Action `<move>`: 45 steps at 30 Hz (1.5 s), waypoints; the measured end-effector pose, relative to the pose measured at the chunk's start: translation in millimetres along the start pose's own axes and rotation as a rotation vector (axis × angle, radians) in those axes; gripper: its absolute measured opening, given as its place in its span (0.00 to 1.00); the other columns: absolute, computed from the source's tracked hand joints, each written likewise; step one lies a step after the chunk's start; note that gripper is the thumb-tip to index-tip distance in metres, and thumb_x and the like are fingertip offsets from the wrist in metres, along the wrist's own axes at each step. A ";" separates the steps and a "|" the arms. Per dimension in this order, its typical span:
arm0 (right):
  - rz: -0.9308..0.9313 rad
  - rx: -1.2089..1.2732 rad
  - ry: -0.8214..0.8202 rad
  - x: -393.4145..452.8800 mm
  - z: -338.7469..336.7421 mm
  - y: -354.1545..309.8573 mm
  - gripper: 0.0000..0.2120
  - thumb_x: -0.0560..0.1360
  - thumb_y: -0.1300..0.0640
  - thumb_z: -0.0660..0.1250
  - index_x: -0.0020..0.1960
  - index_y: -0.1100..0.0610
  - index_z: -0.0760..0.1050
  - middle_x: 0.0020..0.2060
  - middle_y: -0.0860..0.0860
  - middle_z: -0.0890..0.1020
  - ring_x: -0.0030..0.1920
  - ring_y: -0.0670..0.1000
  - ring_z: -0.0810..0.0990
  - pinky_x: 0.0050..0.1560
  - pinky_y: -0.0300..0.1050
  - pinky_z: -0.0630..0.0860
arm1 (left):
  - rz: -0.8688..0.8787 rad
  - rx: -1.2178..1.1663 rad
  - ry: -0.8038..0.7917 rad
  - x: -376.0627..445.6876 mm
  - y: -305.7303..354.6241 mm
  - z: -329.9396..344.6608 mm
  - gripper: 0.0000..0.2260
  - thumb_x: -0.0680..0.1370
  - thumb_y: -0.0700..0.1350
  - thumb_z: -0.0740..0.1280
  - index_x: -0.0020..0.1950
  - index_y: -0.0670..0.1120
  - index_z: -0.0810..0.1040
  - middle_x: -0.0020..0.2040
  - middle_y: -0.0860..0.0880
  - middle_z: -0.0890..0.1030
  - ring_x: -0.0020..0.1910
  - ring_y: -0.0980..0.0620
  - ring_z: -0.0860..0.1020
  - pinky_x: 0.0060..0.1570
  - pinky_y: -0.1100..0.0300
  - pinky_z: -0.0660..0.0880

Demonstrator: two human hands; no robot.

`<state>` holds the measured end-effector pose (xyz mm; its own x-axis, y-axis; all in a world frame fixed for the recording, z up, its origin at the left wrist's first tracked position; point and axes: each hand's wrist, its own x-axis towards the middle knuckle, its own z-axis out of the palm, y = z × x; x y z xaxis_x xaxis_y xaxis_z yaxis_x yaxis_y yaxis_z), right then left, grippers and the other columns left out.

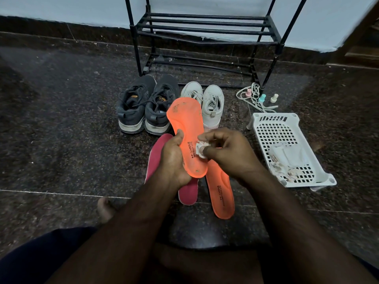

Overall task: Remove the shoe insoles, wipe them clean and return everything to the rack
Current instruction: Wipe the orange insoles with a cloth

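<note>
The left hand (174, 158) grips an orange insole (185, 128) by its near end, held above the floor. The right hand (229, 152) pinches a small white wipe (200, 149) against it. 2 pairs of shoes (147, 105) sit beyond, near the rack (205, 29).

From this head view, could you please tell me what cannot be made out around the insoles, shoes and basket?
- Held orange insole: its underside faces away; the left hand and right hand cover its edges.
- Wipe: mostly hidden by the right hand's fingers.
- Pink insoles: largely behind the left hand and forearm.
- White shoes: the left one is partly behind the held insole.
- Basket contents: too crumpled to identify.
- Rack: top cut off by the frame edge.
</note>
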<state>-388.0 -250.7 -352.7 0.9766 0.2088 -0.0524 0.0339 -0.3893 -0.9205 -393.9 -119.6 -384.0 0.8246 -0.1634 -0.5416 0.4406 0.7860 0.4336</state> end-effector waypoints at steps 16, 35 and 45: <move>-0.120 -0.595 -0.151 -7.8 17.3 1.0 0.09 0.73 0.59 0.70 0.51 0.51 0.85 0.48 0.49 0.86 0.51 0.50 0.82 0.54 0.47 0.75 | 0.001 0.050 0.097 5.1 -4.0 -2.8 0.29 0.84 0.60 0.53 0.59 0.36 0.79 0.53 0.37 0.84 0.44 0.41 0.85 0.53 0.49 0.78; -0.216 -0.506 0.208 4.0 7.6 3.6 0.06 0.72 0.63 0.72 0.49 0.58 0.84 0.45 0.53 0.83 0.48 0.52 0.80 0.49 0.35 0.69 | 0.030 0.082 0.095 6.1 -9.9 -0.9 0.23 0.85 0.53 0.54 0.70 0.37 0.74 0.53 0.38 0.84 0.47 0.42 0.84 0.46 0.50 0.80; -0.105 -0.592 -0.022 1.9 1.9 5.6 0.07 0.75 0.58 0.70 0.51 0.53 0.84 0.48 0.49 0.85 0.51 0.49 0.81 0.51 0.41 0.72 | 0.006 0.160 0.101 9.2 -13.2 -4.7 0.21 0.85 0.53 0.55 0.65 0.39 0.77 0.53 0.39 0.85 0.47 0.41 0.85 0.48 0.48 0.78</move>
<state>-386.4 -250.8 -358.7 0.9571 0.2895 0.0135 0.2491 -0.7977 -0.5492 -393.7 -128.6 -398.1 0.7909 -0.0922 -0.6050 0.4934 0.6809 0.5412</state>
